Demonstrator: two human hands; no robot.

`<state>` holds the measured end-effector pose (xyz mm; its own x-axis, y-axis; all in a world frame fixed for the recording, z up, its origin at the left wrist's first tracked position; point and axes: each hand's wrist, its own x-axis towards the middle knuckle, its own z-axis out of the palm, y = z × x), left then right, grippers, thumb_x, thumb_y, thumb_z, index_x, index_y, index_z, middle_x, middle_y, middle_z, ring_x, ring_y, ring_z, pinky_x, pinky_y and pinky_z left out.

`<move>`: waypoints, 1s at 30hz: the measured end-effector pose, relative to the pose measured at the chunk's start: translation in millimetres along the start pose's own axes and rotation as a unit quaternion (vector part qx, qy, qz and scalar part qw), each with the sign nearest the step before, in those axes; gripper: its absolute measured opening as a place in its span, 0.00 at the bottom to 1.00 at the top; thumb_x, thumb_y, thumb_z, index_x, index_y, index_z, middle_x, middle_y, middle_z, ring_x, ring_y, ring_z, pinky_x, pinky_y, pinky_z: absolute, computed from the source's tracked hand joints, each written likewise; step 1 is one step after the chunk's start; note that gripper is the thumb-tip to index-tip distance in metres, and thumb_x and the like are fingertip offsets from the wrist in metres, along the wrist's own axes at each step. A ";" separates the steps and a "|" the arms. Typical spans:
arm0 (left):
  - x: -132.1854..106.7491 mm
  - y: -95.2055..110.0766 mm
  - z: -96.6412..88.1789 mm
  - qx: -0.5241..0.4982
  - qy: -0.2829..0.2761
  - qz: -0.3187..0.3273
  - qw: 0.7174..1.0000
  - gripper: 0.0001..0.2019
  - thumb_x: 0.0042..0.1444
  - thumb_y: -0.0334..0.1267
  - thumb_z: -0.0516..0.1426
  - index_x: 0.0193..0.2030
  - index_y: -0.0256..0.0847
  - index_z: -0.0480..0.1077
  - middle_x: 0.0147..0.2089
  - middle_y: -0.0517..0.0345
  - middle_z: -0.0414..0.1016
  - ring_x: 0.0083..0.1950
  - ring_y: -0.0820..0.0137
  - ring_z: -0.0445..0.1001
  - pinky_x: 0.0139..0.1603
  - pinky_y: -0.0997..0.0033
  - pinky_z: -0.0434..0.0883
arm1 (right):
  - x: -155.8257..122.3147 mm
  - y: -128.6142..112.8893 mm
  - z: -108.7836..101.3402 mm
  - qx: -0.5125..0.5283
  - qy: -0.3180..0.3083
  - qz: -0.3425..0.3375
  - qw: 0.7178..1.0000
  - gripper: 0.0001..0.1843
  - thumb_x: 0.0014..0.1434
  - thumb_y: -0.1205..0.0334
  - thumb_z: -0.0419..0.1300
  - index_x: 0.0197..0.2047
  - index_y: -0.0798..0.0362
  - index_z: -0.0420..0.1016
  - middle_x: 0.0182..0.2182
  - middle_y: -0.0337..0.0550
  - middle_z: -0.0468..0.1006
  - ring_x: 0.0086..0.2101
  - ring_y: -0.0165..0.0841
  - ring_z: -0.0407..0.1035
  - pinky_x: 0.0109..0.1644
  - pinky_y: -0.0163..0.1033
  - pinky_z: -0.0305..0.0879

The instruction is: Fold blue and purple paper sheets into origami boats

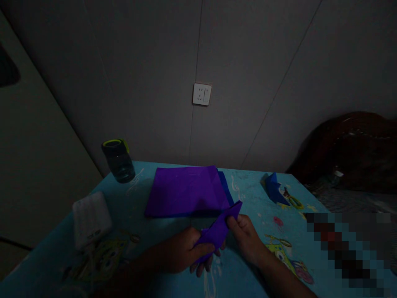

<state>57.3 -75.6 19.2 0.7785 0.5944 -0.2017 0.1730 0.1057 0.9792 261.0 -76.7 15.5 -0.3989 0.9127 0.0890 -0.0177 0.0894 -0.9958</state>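
Nearest my remote view, folded purple paper [217, 230] is held above the blue tablecloth [124, 209], its lower end pinched between thumb and fingers of the left hand [182, 250], its upper end pinched by the right hand [246, 238]. I judge the step in hand to be working a fold, so the next move calls for firm pinches and carefully aligned edges. Just beyond lies a purple sheet [189, 190] over blue paper [226, 188], with a folded blue piece [273, 189] well off to the right.
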 end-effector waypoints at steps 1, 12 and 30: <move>-1.4 1.0 -0.1 -0.003 -0.006 -0.005 1.000 0.16 0.63 0.49 0.50 0.45 0.39 0.69 0.27 0.64 0.69 0.23 0.78 0.66 0.23 0.79 0.62 | -0.2 0.7 0.3 0.009 -0.013 0.005 1.000 0.34 0.66 0.41 0.46 0.23 0.55 0.77 0.17 0.41 0.74 0.22 0.32 0.70 0.31 0.37 0.67; -5.8 0.3 -4.0 0.066 -0.049 -0.078 0.994 0.17 0.61 0.52 0.51 0.34 0.40 0.69 0.23 0.65 0.67 0.19 0.78 0.63 0.23 0.77 0.64 | -4.4 -3.7 -2.1 0.038 0.075 0.018 0.996 0.30 0.59 0.36 0.54 0.33 0.56 0.80 0.21 0.44 0.78 0.23 0.34 0.72 0.32 0.39 0.69; 14.7 -11.1 -1.5 0.083 0.246 0.046 0.965 0.28 0.59 0.51 0.54 0.62 0.40 0.58 0.60 0.45 0.70 0.64 0.60 0.66 0.66 0.58 0.60 | 7.7 12.0 11.1 -0.201 0.160 -0.114 0.960 0.26 0.63 0.55 0.58 0.63 0.50 0.63 0.42 0.45 0.79 0.39 0.35 0.73 0.45 0.41 0.69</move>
<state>65.9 -66.8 5.4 0.4224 0.9056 -0.0392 0.2421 -0.0711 0.9676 247.6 -73.0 4.1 -0.1228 0.9212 0.3691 0.3093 0.3889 -0.8678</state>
